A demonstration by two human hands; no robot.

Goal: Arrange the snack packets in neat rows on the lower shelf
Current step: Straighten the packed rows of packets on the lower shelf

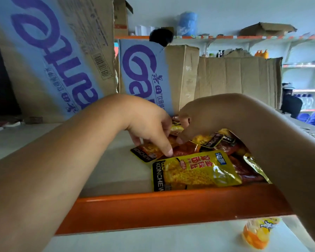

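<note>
Both bare forearms stretched forward over the orange metal shelf lip (153,206) onto the pale grey shelf board (115,171). Heaped loosely on the right half of that board: shiny foil snack packets (224,142) in red, orange and yellow, overlapping, not in rows.

Nearest the lip, flat and label-up: a large yellow foil packet with a black band (195,171), just below and in front of both hands, touched by neither. Left hand (147,124) arched over the left edge of the heap, fingers bent and spread, fingertips (169,151) down on an orange packet with a black end strip (145,151); pressing or gripping, cannot tell. Right hand (193,120) curled knuckles-up over the back of the heap, fingertips sunk among the packets. Between the two hands, raised and tilted: a small yellow packet (176,128); held by which hand, cannot tell.

Behind, standing on the board: two brown cardboard cartons with blue panels and purple lettering (53,51), beside a plain brown carton (238,79). Below the lip, bottom right: a small clear orange-yellow jelly cup (255,235) on a pale surface.
</note>
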